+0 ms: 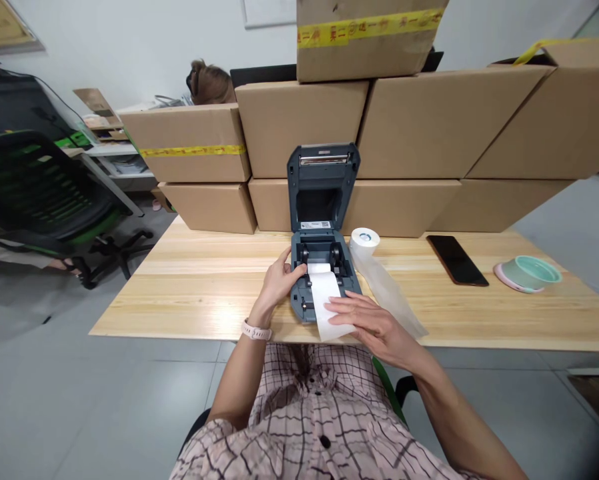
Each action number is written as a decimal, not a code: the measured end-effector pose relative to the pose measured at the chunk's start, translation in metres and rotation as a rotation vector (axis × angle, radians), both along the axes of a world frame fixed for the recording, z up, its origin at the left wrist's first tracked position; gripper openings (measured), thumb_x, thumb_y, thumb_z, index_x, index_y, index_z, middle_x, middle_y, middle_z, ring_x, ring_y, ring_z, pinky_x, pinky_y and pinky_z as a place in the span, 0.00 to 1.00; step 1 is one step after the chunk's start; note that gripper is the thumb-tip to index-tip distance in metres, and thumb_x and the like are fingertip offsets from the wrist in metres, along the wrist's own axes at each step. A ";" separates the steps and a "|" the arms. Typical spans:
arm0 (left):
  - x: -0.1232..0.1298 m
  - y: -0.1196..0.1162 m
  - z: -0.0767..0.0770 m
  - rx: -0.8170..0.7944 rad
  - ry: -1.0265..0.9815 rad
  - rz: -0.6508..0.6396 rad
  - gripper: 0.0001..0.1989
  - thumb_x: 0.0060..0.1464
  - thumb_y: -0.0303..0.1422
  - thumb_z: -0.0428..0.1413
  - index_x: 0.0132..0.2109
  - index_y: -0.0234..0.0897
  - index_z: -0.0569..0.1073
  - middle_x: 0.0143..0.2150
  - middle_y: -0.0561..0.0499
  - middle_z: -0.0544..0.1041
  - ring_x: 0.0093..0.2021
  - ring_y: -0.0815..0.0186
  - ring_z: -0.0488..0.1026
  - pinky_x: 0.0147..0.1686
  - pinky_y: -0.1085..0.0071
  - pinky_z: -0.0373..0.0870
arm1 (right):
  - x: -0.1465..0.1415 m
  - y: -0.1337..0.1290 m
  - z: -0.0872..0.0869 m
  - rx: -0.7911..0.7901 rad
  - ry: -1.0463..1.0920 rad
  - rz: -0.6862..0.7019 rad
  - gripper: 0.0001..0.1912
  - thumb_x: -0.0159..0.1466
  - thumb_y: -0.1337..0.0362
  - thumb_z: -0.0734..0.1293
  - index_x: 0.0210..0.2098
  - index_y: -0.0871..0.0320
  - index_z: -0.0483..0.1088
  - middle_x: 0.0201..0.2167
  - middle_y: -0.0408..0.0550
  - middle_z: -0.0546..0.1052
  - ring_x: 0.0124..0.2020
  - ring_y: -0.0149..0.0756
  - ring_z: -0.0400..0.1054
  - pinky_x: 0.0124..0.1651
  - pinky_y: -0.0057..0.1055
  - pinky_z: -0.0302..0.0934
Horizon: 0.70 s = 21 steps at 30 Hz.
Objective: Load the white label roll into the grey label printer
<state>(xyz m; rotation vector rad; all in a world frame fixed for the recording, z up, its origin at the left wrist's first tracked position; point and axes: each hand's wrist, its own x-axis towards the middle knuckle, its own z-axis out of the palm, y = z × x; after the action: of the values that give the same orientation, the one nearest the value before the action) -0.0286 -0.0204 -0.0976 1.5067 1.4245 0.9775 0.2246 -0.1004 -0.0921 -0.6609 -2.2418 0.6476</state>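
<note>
Left grip [277, 281], thumb and fingers parted, touches the printer [350, 280]. Right grip [377, 323] covers the paper strip [324, 291] — pinch unclear. Strip's laid out; lid [319, 175] beyond both grips — still raised.

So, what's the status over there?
Left fingers at left edge of open dark-grey plastic printer. Right fingers on white paper strip. Nearby: round white paper roll, right of printer.

This looks like an office: a wheeled chair [34, 193] and a white desk [110, 182] at left, plain walls [144, 47], a grey tiled floor [129, 400]. Taped cartons [304, 120] stacked along a wooden counter [204, 267], with an opened printer [322, 175], suggest a packing corner.
</note>
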 end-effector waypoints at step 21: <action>0.019 -0.140 -0.008 0.786 0.309 -0.257 0.11 0.64 0.25 0.57 0.49 0.42 0.79 0.49 0.49 0.86 0.60 0.56 0.77 0.70 0.45 0.58 | -0.031 0.172 0.126 -0.182 0.429 -0.307 0.41 0.72 0.33 0.44 0.55 0.54 0.75 0.53 0.50 0.80 0.58 0.46 0.73 0.66 0.51 0.64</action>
<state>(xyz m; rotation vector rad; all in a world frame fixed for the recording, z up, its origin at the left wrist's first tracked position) -0.0093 -0.1606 -0.1056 2.4317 1.0340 1.2528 0.1934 0.0713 0.0339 -0.8461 -1.6595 0.7604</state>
